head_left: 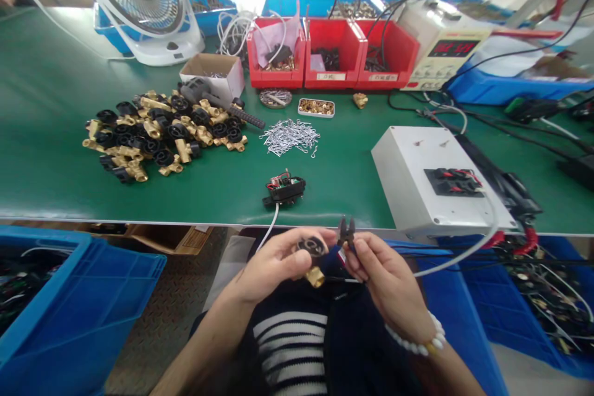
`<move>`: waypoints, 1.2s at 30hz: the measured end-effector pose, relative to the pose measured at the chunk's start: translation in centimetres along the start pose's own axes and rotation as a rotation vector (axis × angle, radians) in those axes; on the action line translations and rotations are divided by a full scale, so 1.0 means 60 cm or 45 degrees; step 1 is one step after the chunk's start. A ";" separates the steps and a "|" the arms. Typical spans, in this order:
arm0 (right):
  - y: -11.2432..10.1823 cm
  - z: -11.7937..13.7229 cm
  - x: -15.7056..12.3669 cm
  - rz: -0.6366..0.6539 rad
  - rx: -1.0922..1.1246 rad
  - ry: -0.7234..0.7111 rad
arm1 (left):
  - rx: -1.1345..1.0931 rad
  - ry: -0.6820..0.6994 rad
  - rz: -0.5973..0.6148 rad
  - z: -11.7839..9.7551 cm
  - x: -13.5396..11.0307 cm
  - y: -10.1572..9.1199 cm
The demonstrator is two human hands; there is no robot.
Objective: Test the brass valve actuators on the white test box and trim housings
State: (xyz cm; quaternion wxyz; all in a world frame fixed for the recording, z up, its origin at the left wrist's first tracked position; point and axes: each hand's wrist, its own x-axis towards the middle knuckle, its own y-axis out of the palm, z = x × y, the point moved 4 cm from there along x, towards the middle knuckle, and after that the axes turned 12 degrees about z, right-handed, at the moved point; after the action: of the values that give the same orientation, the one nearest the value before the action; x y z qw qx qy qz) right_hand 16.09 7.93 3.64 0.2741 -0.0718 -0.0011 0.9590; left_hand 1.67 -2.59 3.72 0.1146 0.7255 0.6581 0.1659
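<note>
My left hand (273,266) grips a brass fitting with a black round cap (312,257), held over my lap just below the table edge. My right hand (378,275) holds small black pliers (346,232), jaws pointing up, right beside the fitting. On the green table (46,154) in front sits a small black module with a red circuit board (284,189), with a white cable running down from it toward my hands. A heap of the same brass-and-black fittings (162,133) lies at the left. A pile of thin metal clips (290,136) lies behind the module.
A white box with a black socket (431,182) stands at the right. Three red bins (331,52), a white fan (139,0), a small cardboard box (213,73) and a meter with a red display (445,52) line the back. Blue crates (74,303) sit below the table.
</note>
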 end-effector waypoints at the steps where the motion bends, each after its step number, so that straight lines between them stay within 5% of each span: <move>1: 0.002 0.005 -0.001 0.010 0.212 0.036 | -0.088 -0.054 0.105 0.006 0.003 0.011; 3: 0.008 0.012 0.002 0.151 0.534 0.134 | -0.238 -0.091 0.211 0.012 0.005 0.025; 6: 0.020 0.024 0.000 0.545 0.876 0.299 | -0.378 -0.038 0.165 0.004 0.002 0.025; 9: 0.023 0.050 -0.008 0.729 1.068 0.245 | -0.173 0.005 0.082 -0.017 -0.006 0.012; 14: 0.028 0.095 -0.020 0.659 1.085 -0.188 | 0.250 0.083 -0.305 -0.052 -0.017 0.002; 21: 0.037 0.092 -0.018 0.192 0.050 -0.309 | 0.349 0.168 -0.417 -0.061 -0.020 0.035; 24: 0.042 0.101 -0.017 0.168 -0.113 -0.310 | 0.542 0.194 -0.487 -0.065 -0.023 0.036; 36: 0.081 0.091 -0.010 0.455 0.438 0.163 | 1.073 0.409 -0.729 -0.078 -0.030 0.048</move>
State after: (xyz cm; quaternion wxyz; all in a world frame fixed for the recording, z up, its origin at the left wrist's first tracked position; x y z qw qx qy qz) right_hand 13.28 3.67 8.92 0.1081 -0.0836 0.1921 0.9718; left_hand 2.36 -4.90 9.00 -0.2483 0.4655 0.8485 -0.0417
